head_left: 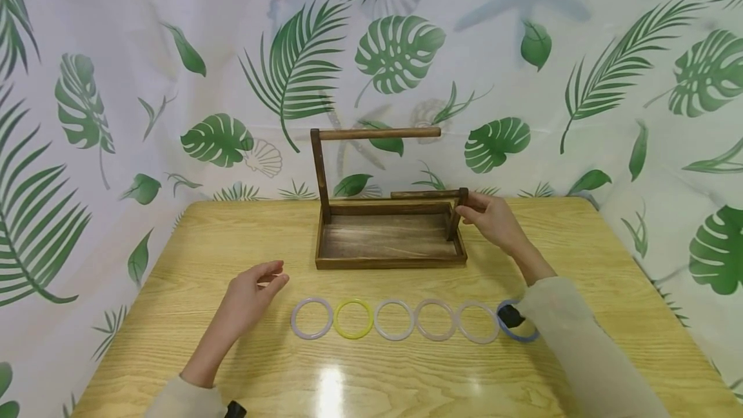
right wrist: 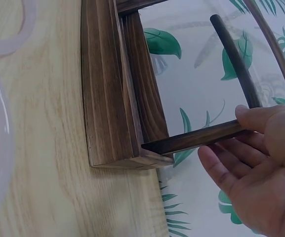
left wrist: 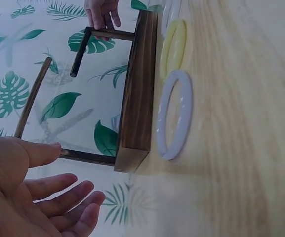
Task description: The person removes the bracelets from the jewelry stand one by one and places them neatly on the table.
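Observation:
A dark brown wooden rack (head_left: 389,264) stands at the back of the table, shaped as a shallow tray with two posts. Its tall left post (head_left: 321,176) bears a long bar (head_left: 380,134); the short right post (head_left: 455,228) bears a lower bar (head_left: 424,195). My right hand (head_left: 496,221) pinches this short post near its top, thumb on one side and fingertips on the other, as the right wrist view shows. Left of the rack's front, my left hand (head_left: 252,295) hovers over the table with fingers loosely bent, holding nothing. Closest to it lies a lilac ring (head_left: 312,335).
Several rings lie in a row before the rack: the lilac one, a yellow ring (head_left: 353,336), paler rings such as a white one (head_left: 394,337), and a blue ring (head_left: 522,338) partly hidden by my right sleeve. A leaf-patterned curtain (head_left: 220,82) hangs behind the table (head_left: 406,379).

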{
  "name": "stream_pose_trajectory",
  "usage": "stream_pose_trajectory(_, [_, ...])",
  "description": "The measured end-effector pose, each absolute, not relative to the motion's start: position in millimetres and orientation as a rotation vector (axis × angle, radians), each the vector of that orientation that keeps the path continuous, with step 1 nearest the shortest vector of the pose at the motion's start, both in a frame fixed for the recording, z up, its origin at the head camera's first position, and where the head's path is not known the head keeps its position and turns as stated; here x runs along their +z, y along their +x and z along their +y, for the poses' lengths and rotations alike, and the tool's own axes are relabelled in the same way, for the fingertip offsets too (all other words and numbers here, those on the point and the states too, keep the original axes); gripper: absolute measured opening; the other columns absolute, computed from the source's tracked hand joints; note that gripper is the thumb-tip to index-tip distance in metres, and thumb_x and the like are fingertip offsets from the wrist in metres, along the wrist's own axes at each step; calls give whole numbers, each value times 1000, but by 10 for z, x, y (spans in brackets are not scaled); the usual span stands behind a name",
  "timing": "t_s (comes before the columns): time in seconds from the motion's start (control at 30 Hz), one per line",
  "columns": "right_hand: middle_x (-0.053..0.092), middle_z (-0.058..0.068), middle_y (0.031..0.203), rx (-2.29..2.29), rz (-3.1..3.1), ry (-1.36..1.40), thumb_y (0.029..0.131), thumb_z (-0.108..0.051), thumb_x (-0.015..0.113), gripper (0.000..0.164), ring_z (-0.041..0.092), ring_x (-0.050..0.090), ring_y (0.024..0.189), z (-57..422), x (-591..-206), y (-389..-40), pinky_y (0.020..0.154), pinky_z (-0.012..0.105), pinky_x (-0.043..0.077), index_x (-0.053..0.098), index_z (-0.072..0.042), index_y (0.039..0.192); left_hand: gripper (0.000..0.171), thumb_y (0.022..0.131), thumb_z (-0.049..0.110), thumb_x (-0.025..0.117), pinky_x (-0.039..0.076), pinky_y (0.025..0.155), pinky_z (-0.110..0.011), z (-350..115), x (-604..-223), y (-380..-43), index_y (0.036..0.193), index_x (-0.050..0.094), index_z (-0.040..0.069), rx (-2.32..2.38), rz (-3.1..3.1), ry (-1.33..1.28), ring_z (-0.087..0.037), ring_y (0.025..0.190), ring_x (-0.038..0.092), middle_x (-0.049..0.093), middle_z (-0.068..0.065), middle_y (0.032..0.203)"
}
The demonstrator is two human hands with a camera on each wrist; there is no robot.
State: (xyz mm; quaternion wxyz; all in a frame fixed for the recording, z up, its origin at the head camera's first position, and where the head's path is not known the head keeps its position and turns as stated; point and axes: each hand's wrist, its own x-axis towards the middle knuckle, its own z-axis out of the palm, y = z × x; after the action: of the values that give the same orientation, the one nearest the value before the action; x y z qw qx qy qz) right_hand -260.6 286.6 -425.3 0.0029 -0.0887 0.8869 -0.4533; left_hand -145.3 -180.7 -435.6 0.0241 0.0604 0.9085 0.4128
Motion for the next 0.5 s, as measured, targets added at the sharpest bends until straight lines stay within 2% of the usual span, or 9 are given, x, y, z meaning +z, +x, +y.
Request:
stream_pose_trajectory(0.13, [58,29,140,-1348,2805,-324,108,-25,60,54,47,61,122,2869,-4236,-2597,102,60,52,47,4,152,51,109,26,58,54,99,-58,-1825,-4269,-1495,149,51,-4,1226,2893,217,-46,122,60,56,-25,145])
stream_pose_trajectory(0.2, [54,30,144,-1290,2829,-361,107,-27,61,60,49,56,128,2875,-4222,-2585,103,61,50,42,4,155,53,109,27,57,51,103,-61,-1837,-4243,-1521,151,48,-5,1192,2942,247,-49,129,55,51,-27,149])
stream_pose_trajectory(0.3, [42,33,153,-1162,2869,-404,107,-34,61,71,52,48,134,2890,-4190,-2549,105,64,48,31,5,159,58,109,29,57,41,112,-64,-1859,-4226,-1556,153,44,-6,1131,3021,295,-49,140,43,45,-28,154])
stream_pose_trajectory(0.37, [34,34,158,-1062,2880,-413,107,-40,59,79,54,49,132,2901,-4167,-2520,106,66,46,24,5,161,60,109,31,57,32,116,-67,-1871,-4220,-1573,154,42,-6,1078,3073,313,-48,146,35,39,-28,158])
stream_pose_trajectory(0.5, [16,34,165,-907,2879,-424,106,-50,55,92,56,40,138,2926,-4128,-2460,113,68,35,9,4,163,64,108,34,57,25,116,-74,-1890,-4213,-1600,155,40,-5,950,3169,348,-48,150,24,30,-27,163])
